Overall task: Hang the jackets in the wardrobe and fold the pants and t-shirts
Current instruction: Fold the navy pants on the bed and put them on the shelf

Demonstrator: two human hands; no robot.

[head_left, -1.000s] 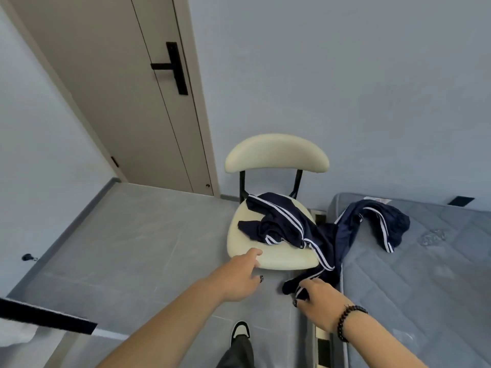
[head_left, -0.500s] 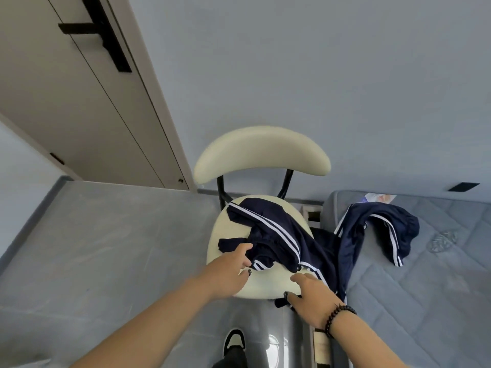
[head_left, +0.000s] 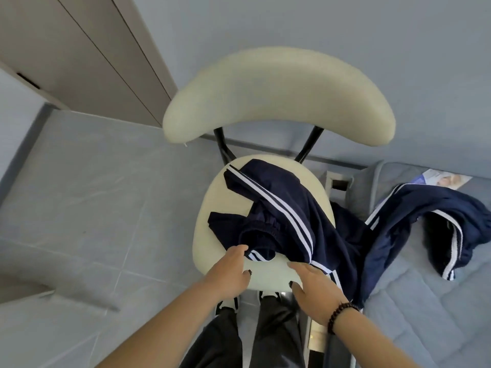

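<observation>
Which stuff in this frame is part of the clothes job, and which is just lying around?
Job:
- navy striped pants, draped from the chair seat across to the mattress
- left hand, fingertips at the pants' cuff
- right hand, at the pants' lower edge

Lying about:
- cream chair
- mattress
- leaflet on the mattress
- door

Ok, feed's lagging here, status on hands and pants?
Left hand open, fingertips at pants cuff. Right hand open beside striped leg. Pants draped chair to mattress.
</observation>
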